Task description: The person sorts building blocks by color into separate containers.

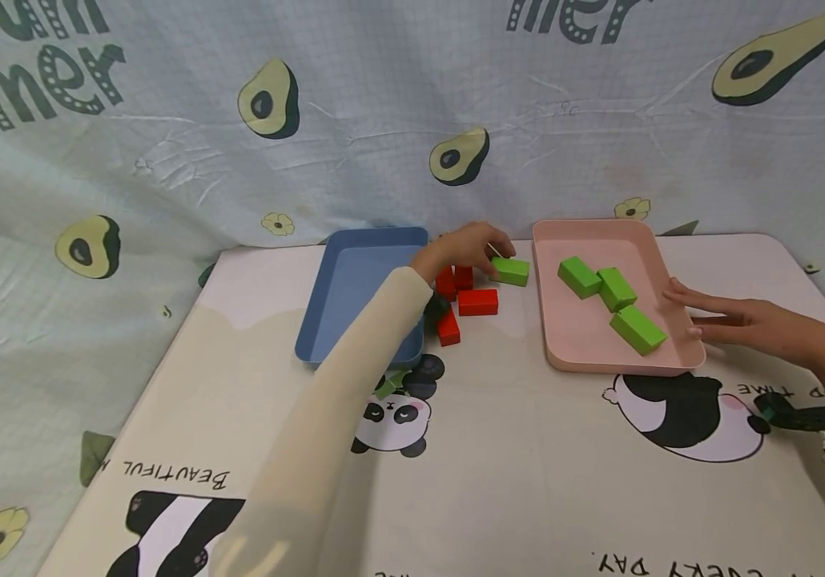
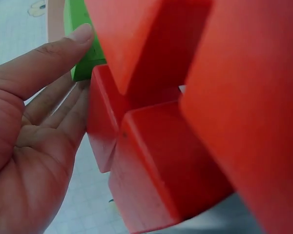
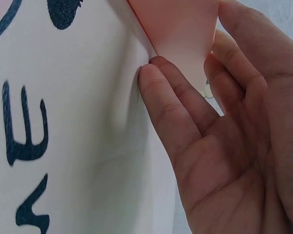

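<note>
- Head view: the surface point(image 1: 513, 489) carries two trays.
- Pink tray point(image 1: 574, 332), right, holds three green blocks point(image 1: 637, 330); blue tray point(image 1: 355, 280), left.
- Right hand point(image 1: 754, 324): grip apart, touching the pink tray's right wall.
- Left hand point(image 1: 466, 244): grip seemingly clamped on the lone green block point(image 1: 512, 272) between trays, beside red blocks point(image 1: 478, 302).
- Apparently the step is picking up; next probably calls for lifting over the pink rim.

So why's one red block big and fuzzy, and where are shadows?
Left wrist view: the nearest red block looks blurry, probably too close to focus; head view: a shadow lies beside the left sleeve; right wrist view: soft shadow beside the right hand.
</note>
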`<action>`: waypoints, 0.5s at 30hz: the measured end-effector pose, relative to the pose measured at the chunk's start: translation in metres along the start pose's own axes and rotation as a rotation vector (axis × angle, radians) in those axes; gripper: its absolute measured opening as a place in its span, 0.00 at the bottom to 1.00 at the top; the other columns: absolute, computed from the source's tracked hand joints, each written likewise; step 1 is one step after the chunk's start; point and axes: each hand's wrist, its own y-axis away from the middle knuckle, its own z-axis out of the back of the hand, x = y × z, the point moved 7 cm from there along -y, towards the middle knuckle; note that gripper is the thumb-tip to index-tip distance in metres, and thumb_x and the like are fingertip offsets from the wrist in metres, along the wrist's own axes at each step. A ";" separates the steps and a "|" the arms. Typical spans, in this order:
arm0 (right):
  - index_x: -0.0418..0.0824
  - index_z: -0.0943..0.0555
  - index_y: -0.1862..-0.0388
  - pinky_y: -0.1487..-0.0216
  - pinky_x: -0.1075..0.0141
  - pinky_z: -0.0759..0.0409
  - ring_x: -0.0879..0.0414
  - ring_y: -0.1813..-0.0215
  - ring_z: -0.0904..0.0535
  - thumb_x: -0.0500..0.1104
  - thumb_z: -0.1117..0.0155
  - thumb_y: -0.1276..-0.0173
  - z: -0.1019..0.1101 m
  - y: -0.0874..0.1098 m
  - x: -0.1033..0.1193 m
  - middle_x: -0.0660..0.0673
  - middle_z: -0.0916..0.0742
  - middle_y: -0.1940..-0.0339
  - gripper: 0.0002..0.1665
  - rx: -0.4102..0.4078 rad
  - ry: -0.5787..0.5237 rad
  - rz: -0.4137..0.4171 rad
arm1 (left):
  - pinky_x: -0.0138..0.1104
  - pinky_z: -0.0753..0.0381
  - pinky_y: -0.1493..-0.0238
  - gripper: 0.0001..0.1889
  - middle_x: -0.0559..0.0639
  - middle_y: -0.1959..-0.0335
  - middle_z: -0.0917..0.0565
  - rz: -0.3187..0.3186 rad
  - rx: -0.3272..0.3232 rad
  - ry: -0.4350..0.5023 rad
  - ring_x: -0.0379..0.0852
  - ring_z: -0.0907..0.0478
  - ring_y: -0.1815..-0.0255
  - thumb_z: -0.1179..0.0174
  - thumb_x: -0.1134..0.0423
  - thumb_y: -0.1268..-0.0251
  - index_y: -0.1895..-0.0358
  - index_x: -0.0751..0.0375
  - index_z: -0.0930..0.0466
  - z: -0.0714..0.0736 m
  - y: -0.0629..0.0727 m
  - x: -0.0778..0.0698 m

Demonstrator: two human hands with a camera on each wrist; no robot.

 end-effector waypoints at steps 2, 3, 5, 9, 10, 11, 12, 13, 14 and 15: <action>0.56 0.45 0.16 0.41 0.66 0.28 0.93 0.40 0.50 0.48 0.43 0.21 0.000 0.000 0.000 0.78 0.48 0.25 0.39 0.009 0.016 -0.011 | 0.31 0.20 0.40 0.23 0.58 0.42 0.16 0.009 -0.013 -0.014 0.51 0.19 0.40 0.31 0.73 0.37 0.38 0.66 0.19 0.000 -0.001 0.001; 0.57 0.45 0.16 0.42 0.68 0.28 0.93 0.40 0.50 0.48 0.43 0.21 0.001 0.000 0.000 0.77 0.48 0.25 0.39 0.012 0.018 -0.014 | 0.31 0.20 0.40 0.22 0.58 0.43 0.15 0.010 -0.018 -0.024 0.50 0.18 0.42 0.31 0.72 0.37 0.39 0.66 0.18 0.000 -0.001 0.001; 0.58 0.45 0.16 0.46 0.72 0.29 0.93 0.40 0.49 0.49 0.43 0.21 0.001 0.001 -0.001 0.77 0.48 0.25 0.39 0.013 0.023 -0.024 | 0.31 0.20 0.41 0.21 0.57 0.46 0.14 0.012 -0.025 -0.042 0.50 0.18 0.46 0.30 0.70 0.36 0.40 0.65 0.17 0.000 -0.002 0.002; 0.55 0.44 0.17 0.32 0.48 0.30 0.93 0.39 0.51 0.47 0.42 0.21 0.000 0.000 0.000 0.77 0.48 0.26 0.39 0.004 -0.019 -0.012 | 0.30 0.20 0.43 0.19 0.57 0.49 0.13 0.014 -0.030 -0.061 0.49 0.18 0.51 0.30 0.68 0.36 0.42 0.64 0.15 -0.001 -0.004 0.003; 0.55 0.44 0.17 0.32 0.39 0.32 0.93 0.39 0.51 0.46 0.42 0.21 0.000 0.000 0.001 0.78 0.48 0.26 0.39 0.002 -0.030 -0.008 | 0.31 0.20 0.43 0.19 0.57 0.49 0.13 0.015 -0.033 -0.057 0.49 0.19 0.51 0.30 0.68 0.36 0.42 0.64 0.15 0.000 -0.004 0.003; 0.54 0.44 0.17 0.35 0.31 0.35 0.93 0.40 0.51 0.46 0.42 0.21 0.000 -0.001 0.001 0.78 0.48 0.26 0.39 0.002 -0.039 -0.006 | 0.31 0.20 0.43 0.19 0.56 0.49 0.13 0.016 -0.035 -0.051 0.49 0.19 0.51 0.30 0.67 0.36 0.42 0.64 0.15 0.000 -0.004 0.003; 0.54 0.44 0.17 0.38 0.26 0.37 0.93 0.40 0.51 0.46 0.42 0.21 0.000 -0.001 0.001 0.78 0.48 0.26 0.39 0.000 -0.047 -0.003 | 0.31 0.20 0.43 0.19 0.56 0.49 0.13 0.017 -0.038 -0.045 0.49 0.19 0.51 0.30 0.67 0.35 0.42 0.64 0.15 0.000 -0.003 0.004; 0.55 0.44 0.16 0.38 0.26 0.38 0.93 0.40 0.51 0.46 0.42 0.21 -0.001 -0.001 0.000 0.78 0.48 0.26 0.39 0.001 -0.044 -0.006 | 0.31 0.20 0.43 0.19 0.56 0.49 0.13 0.020 -0.041 -0.037 0.49 0.19 0.50 0.30 0.67 0.35 0.42 0.64 0.16 0.000 -0.003 0.004; 0.55 0.44 0.16 0.38 0.26 0.37 0.92 0.39 0.51 0.46 0.42 0.21 -0.001 -0.001 0.000 0.78 0.48 0.26 0.39 0.000 -0.040 -0.007 | 0.30 0.20 0.43 0.19 0.56 0.49 0.13 0.022 -0.045 -0.027 0.49 0.19 0.50 0.30 0.67 0.35 0.42 0.63 0.16 0.001 -0.003 0.005; 0.55 0.45 0.16 0.37 0.26 0.37 0.92 0.39 0.51 0.47 0.43 0.21 -0.001 -0.001 -0.001 0.77 0.47 0.26 0.39 0.002 -0.036 -0.011 | 0.30 0.20 0.43 0.19 0.56 0.48 0.14 0.023 -0.049 -0.018 0.49 0.19 0.49 0.30 0.66 0.35 0.41 0.63 0.16 0.001 -0.003 0.005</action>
